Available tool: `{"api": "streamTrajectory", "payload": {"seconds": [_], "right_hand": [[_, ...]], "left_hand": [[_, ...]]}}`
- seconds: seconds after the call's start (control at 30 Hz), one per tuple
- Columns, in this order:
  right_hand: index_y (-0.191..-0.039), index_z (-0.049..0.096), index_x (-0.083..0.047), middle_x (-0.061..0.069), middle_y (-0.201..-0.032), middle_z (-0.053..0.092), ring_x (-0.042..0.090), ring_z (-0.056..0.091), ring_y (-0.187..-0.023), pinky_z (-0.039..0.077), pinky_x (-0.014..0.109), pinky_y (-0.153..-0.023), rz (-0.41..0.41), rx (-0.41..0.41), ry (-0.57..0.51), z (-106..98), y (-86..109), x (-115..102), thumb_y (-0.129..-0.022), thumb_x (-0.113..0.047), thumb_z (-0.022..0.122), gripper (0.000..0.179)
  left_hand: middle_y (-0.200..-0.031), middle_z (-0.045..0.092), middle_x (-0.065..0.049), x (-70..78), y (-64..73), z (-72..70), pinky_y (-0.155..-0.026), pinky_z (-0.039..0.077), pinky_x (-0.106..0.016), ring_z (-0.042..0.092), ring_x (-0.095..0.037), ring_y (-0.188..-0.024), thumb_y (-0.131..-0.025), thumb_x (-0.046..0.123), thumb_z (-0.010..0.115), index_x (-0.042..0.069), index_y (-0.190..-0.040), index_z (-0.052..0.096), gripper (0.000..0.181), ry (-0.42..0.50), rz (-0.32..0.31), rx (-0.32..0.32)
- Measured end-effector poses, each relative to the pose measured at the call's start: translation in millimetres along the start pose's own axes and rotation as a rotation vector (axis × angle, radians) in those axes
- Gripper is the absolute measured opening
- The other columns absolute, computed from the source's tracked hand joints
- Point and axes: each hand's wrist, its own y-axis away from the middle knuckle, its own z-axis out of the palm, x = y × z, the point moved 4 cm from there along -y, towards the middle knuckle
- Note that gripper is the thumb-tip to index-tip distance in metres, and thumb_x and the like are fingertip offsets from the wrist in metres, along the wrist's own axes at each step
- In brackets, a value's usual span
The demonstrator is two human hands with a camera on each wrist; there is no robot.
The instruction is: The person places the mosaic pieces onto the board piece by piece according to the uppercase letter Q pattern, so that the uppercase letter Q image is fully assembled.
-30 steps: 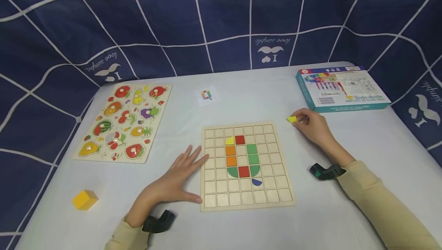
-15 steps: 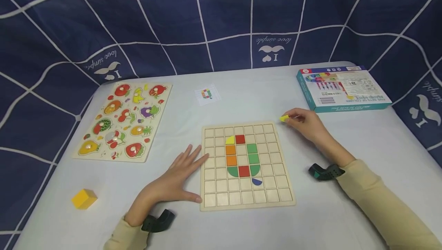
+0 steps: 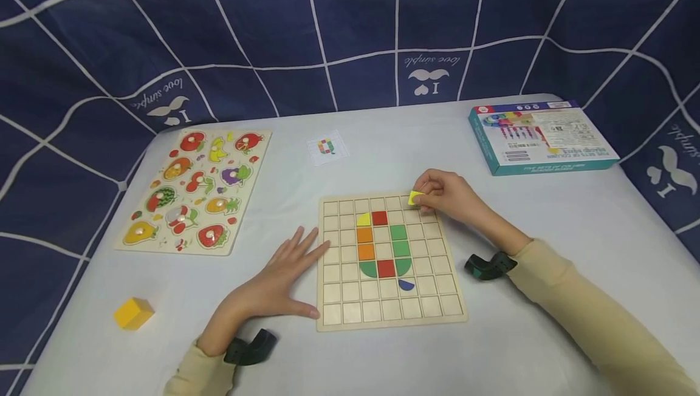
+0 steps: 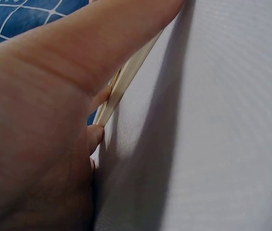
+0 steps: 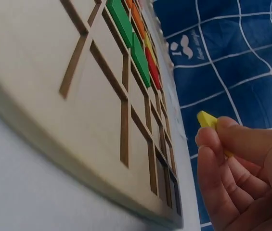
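Observation:
A wooden grid board [image 3: 340, 296] lies on the table with coloured tiles set in its squares: two red, two orange, green squares, green rounded tiles and one yellow rounded tile [image 3: 364, 220]. A blue half-round piece [image 3: 406, 285] sits below them. My right hand [image 3: 451, 195] pinches a small yellow tile [image 3: 415, 198] between thumb and fingers, over the board's far right corner. In the right wrist view that yellow tile [image 5: 207, 119] pokes out past the fingertips. My left hand [image 3: 279, 280] lies spread at the board's left edge, fingertips and thumb touching it.
A fruit knob puzzle [image 3: 197, 195] lies at the left, with a yellow block [image 3: 133, 314] nearer me. A small pattern card [image 3: 327, 147] lies beyond the board. At the back right is a flat box [image 3: 544, 141], and a blue curtain [image 3: 355, 25] hangs behind the table.
My right hand has moved left with the yellow tile, from beside the board to over its far right corner. My left hand has stayed in place.

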Motion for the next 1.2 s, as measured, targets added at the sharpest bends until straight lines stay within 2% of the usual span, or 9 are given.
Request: {"api": "streamTrajectory", "payload": {"seconds": [0.13, 0.23, 0.33, 0.5, 0.6, 0.73, 0.87, 1.2], "right_hand": [[-0.09, 0.066, 0.002, 0.009, -0.074, 0.064, 0.023, 0.064, -0.064, 0.053, 0.029, -0.059, -0.006, -0.001, 0.025, 8.0, -5.0, -1.1, -0.087, -0.005, 0.066, 0.008], [-0.094, 0.068, 0.001, 0.009, -0.082, 0.065, 0.021, 0.065, -0.066, 0.054, 0.028, -0.059, -0.015, -0.004, 0.039, 11.8, -6.3, -1.9, -0.09, -0.005, 0.062, 0.009], [-0.1, 0.064, 0.003, 0.013, -0.092, 0.061, 0.022, 0.067, -0.069, 0.054, 0.029, -0.06, -0.011, -0.025, 0.007, 14.9, -6.3, -3.1, -0.092, 0.0, 0.056, 0.012], [-0.109, 0.058, 0.004, 0.015, -0.092, 0.054, 0.023, 0.067, -0.07, 0.055, 0.031, -0.061, -0.015, -0.069, -0.028, 18.1, -5.5, -5.4, -0.09, 0.007, 0.055, 0.02], [-0.113, 0.057, 0.003, 0.012, -0.09, 0.059, 0.022, 0.066, -0.07, 0.054, 0.031, -0.061, -0.04, -0.074, -0.001, 19.0, -5.5, -6.0, -0.088, 0.007, 0.058, 0.025], [-0.102, 0.06, 0.0, 0.004, -0.08, 0.067, 0.019, 0.062, -0.067, 0.05, 0.028, -0.062, -0.064, -0.049, 0.069, 21.2, -6.7, -6.3, -0.084, 0.003, 0.066, 0.018], [-0.087, 0.064, -0.005, -0.002, -0.072, 0.066, 0.017, 0.058, -0.066, 0.044, 0.028, -0.062, -0.061, -0.036, 0.14, 25.8, -8.1, -6.1, -0.081, -0.004, 0.072, 0.009], [-0.084, 0.067, -0.007, -0.003, -0.072, 0.061, 0.015, 0.056, -0.066, 0.047, 0.031, -0.061, -0.101, -0.038, 0.264, 37.3, -9.0, -10.4, -0.082, -0.005, 0.071, 0.004]], "left_hand": [[-0.156, 0.003, -0.008, 0.1, -0.1, 0.2, -0.108, 0.0, -0.051, -0.011, -0.029, -0.139, -0.061, 0.058, 0.078, 0.016, -0.15, 0.023, 0.113, 0.002, 0.012, 0.009], [-0.156, 0.003, -0.007, -0.6, -0.6, 0.9, -0.108, 0.0, -0.05, -0.012, -0.028, -0.139, -0.061, 0.06, 0.077, 0.017, -0.15, 0.023, 0.113, 0.003, 0.012, 0.012], [-0.156, 0.002, -0.004, -1.8, -1.4, 1.8, -0.109, -0.001, -0.048, -0.013, -0.025, -0.139, -0.061, 0.061, 0.076, 0.019, -0.15, 0.022, 0.113, -0.004, 0.004, 0.004], [-0.156, 0.001, -0.004, -2.2, -2.2, 1.4, -0.109, -0.001, -0.047, -0.013, -0.024, -0.139, -0.061, 0.062, 0.076, 0.019, -0.15, 0.021, 0.113, -0.013, 0.0, -0.002], [-0.156, 0.002, -0.004, -1.7, -2.2, 0.7, -0.109, -0.001, -0.047, -0.013, -0.025, -0.139, -0.061, 0.061, 0.077, 0.019, -0.15, 0.022, 0.113, -0.013, -0.005, -0.005], [-0.156, 0.002, -0.006, -0.8, -1.7, 0.2, -0.109, -0.001, -0.049, -0.012, -0.026, -0.139, -0.06, 0.059, 0.078, 0.018, -0.15, 0.022, 0.113, -0.013, -0.006, 0.001], [-0.156, 0.004, -0.007, -0.5, -0.9, 0.6, -0.108, 0.0, -0.05, -0.011, -0.027, -0.139, -0.06, 0.059, 0.078, 0.018, -0.15, 0.023, 0.113, -0.011, -0.001, 0.013], [-0.156, 0.003, -0.004, -1.0, -0.6, 2.0, -0.108, -0.001, -0.05, -0.012, -0.024, -0.139, -0.06, 0.059, 0.078, 0.019, -0.15, 0.023, 0.113, 0.0, -0.015, 0.012]]}}
